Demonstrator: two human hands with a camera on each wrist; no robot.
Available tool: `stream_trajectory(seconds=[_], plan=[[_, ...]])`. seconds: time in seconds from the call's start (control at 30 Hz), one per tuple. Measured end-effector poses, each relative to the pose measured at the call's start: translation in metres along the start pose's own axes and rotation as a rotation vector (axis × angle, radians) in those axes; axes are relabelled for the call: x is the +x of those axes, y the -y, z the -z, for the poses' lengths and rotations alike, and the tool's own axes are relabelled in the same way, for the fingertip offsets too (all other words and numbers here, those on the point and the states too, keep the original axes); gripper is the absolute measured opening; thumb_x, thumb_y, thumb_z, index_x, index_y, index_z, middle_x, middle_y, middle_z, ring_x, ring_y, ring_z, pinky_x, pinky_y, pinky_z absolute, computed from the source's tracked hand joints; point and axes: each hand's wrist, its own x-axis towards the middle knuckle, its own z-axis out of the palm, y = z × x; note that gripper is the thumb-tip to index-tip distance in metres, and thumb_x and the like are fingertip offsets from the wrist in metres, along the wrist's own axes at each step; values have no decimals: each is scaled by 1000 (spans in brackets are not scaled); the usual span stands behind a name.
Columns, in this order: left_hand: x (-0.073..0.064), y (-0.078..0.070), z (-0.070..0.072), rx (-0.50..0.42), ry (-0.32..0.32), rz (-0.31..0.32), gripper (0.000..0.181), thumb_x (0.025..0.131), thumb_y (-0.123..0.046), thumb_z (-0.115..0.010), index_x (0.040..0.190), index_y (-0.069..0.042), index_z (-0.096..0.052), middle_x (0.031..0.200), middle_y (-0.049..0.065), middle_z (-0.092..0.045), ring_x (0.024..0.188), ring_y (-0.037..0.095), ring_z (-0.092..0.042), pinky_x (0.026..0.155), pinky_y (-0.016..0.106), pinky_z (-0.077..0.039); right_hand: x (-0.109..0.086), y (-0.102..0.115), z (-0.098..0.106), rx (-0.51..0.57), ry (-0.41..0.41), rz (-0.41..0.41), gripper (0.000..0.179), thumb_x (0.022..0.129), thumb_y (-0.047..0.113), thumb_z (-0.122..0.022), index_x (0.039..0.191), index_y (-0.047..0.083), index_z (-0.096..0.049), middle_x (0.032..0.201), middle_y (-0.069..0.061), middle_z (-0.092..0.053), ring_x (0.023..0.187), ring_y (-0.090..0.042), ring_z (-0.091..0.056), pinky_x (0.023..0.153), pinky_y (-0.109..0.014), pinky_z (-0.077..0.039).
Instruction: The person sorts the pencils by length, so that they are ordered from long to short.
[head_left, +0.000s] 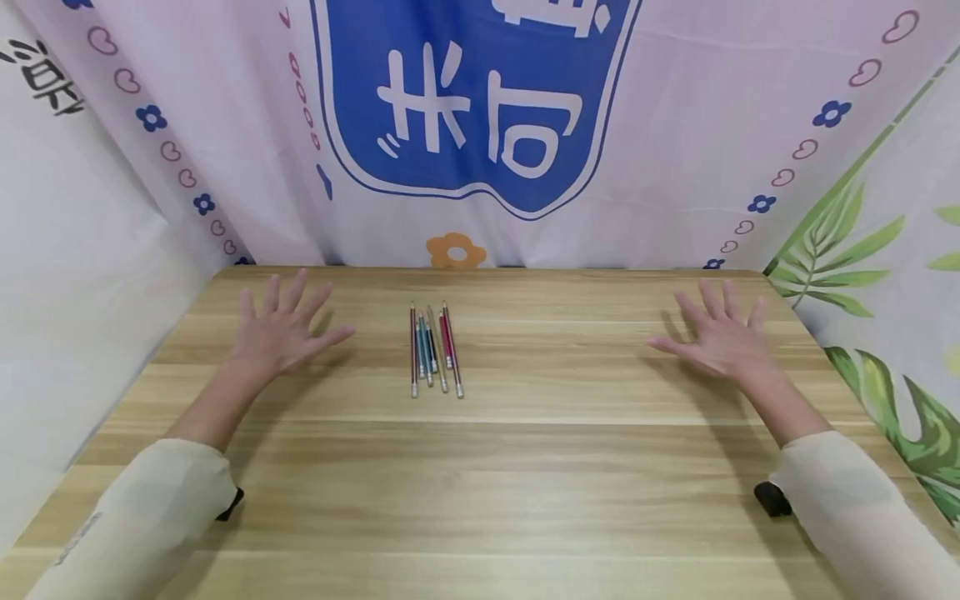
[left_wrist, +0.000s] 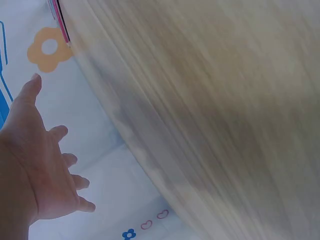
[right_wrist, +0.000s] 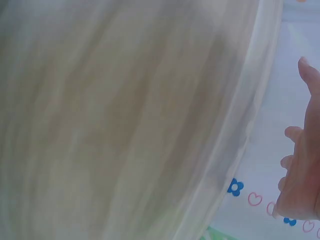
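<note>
While two pale sleeves (head_left: 142,508) reach in over the counter's (head_left: 480,508) near corners, the pencils (head_left: 425,346) lie bunched side by side toward its far edge, slightly left of middle, eraser ends nearest, probably aligned to keep them together. Well apart on either side, the left grip (head_left: 276,337) and right grip (head_left: 723,342) spread wide toward the far corners, holding nothing. Beyond hangs a printed curtain (head_left: 675,167).
</note>
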Motion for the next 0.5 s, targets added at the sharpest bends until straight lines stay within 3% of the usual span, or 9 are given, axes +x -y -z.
stream_trajectory(seconds=[0.5], plan=[[4, -24, -9, -30, 24, -41, 95, 98, -80, -29, 167, -16, -16, 171, 21, 6, 153, 54, 8, 117, 78, 11, 12, 39, -5, 52, 27, 70, 96, 98, 73, -43, 166, 11, -16, 169, -26, 7, 153, -50, 15, 116, -77, 16]])
